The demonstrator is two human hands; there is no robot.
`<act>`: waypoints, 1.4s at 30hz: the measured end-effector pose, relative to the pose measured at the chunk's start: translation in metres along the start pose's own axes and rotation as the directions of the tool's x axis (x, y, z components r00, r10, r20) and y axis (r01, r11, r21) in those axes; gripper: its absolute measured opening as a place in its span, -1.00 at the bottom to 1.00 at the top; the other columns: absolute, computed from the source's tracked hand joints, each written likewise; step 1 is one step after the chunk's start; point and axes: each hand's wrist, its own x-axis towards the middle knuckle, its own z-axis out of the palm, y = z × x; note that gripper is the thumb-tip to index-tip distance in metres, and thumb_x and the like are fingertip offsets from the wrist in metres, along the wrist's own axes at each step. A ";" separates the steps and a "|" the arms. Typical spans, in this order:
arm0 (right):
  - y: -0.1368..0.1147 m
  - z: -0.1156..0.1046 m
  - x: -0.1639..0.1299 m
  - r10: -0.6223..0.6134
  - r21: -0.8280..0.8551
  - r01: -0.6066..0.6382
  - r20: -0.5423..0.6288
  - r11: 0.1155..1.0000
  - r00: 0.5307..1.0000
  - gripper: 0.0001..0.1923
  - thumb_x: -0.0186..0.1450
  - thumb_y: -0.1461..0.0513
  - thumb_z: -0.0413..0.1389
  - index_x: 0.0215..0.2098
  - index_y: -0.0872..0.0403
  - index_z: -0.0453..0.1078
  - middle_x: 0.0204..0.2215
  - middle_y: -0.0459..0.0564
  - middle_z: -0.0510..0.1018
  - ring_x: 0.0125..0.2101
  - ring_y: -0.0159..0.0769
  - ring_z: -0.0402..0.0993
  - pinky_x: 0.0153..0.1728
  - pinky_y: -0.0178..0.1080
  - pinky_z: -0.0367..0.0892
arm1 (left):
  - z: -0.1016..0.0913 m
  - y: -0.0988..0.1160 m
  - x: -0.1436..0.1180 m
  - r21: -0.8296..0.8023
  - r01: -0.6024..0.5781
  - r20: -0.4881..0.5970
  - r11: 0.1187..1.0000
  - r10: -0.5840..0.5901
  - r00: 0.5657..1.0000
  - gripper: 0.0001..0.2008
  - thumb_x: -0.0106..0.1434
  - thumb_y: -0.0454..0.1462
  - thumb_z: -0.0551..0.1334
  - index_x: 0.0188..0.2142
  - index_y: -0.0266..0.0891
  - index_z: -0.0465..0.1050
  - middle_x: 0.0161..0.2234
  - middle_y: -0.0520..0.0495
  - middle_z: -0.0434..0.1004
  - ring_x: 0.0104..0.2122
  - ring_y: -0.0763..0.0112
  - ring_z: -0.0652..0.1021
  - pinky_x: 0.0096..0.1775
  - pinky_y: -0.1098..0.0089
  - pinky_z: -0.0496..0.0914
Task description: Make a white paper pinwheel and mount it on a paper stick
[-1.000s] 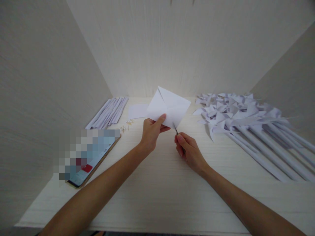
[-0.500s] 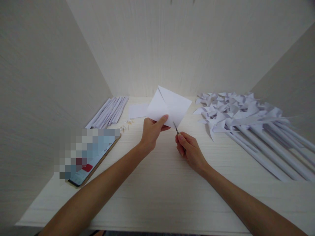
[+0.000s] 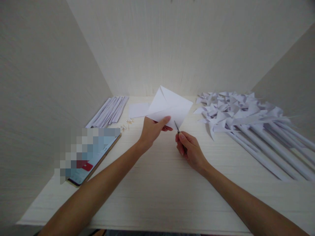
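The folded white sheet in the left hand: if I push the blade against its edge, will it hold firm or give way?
The sheet is thin paper pinched only at its lower edge by the left hand, so it would probably flex away. Its creases may add slight stiffness. It looks very light, so the blade in the right hand could easily swing it.

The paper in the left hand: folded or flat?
Folded: the paper shows diagonal creases and a raised flap above the left hand.

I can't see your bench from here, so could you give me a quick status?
Left hand pinching folded white paper, held above table. Right hand gripping small scissors, blades at paper's lower edge. Nothing between them.
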 end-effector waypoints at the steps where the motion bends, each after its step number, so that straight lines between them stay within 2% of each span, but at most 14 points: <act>1: 0.000 0.000 0.000 0.001 0.001 -0.001 -0.003 1.000 1.000 -0.69 0.18 0.02 -0.06 -0.53 0.08 0.18 -0.86 -0.28 0.11 -0.82 -0.56 -0.09 -0.80 -0.43 -0.19 | 0.000 0.000 0.000 0.007 -0.002 0.000 1.000 0.002 1.000 -0.76 -0.10 -0.19 0.28 -0.48 -0.36 0.44 -0.61 -0.08 0.50 -0.66 0.40 0.50 -0.60 0.47 0.36; 14: 0.000 -0.001 0.001 -0.001 0.071 0.001 0.008 0.997 1.000 -0.71 0.19 0.04 -0.05 -0.52 0.08 0.19 -0.85 -0.28 0.13 -0.83 -0.57 -0.10 -0.84 -0.45 -0.21 | 0.003 -0.002 -0.005 0.073 -0.019 0.034 0.997 0.016 0.999 -0.82 -0.06 -0.22 0.26 -0.61 -0.33 0.41 -0.68 -0.04 0.47 -0.68 0.43 0.48 -0.62 0.51 0.32; 30: 0.002 -0.002 0.001 -0.013 0.079 0.013 -0.006 0.997 1.000 -0.69 0.19 0.06 -0.03 -0.59 0.08 0.16 -0.87 -0.29 0.10 -0.83 -0.58 -0.10 -0.83 -0.45 -0.20 | 0.004 -0.002 -0.005 0.090 0.010 0.040 0.996 -0.013 0.999 -0.79 -0.05 -0.20 0.25 -0.57 -0.36 0.41 -0.66 -0.04 0.47 -0.67 0.43 0.49 -0.62 0.51 0.33; 42: 0.002 -0.001 0.002 -0.017 0.092 0.019 -0.016 0.996 1.000 -0.71 0.20 0.08 -0.03 -0.57 0.09 0.17 -0.87 -0.29 0.11 -0.84 -0.58 -0.09 -0.84 -0.45 -0.20 | 0.006 -0.003 -0.007 0.032 0.022 0.063 0.999 -0.024 0.998 -0.81 -0.06 -0.22 0.26 -0.56 -0.37 0.42 -0.66 -0.03 0.47 -0.68 0.47 0.47 -0.63 0.53 0.33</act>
